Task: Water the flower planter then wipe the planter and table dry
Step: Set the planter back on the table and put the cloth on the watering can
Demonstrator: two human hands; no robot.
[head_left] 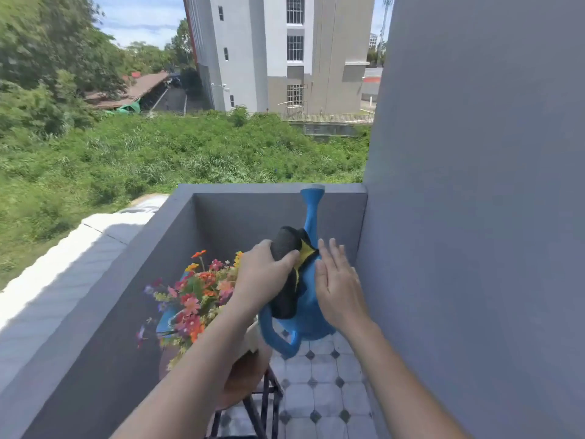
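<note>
A blue watering can (311, 315) stands tilted with its spout pointing up, at the right edge of a small round wooden table (247, 375). A dark cloth with a yellow patch (286, 299) is draped over the can's top. My left hand (262, 277) is closed on the cloth's upper end. My right hand (338, 286) lies flat with fingers extended against the can's right side. Left of the can sits the blue flower planter (164, 321), filled with red, orange and pink flowers (196, 296). My left forearm hides part of the table.
The grey balcony parapet (126, 312) runs close along the left and far side. A tall grey wall (474, 248) stands on the right. The table has black metal legs (266, 403) on a grey tiled floor (323, 400).
</note>
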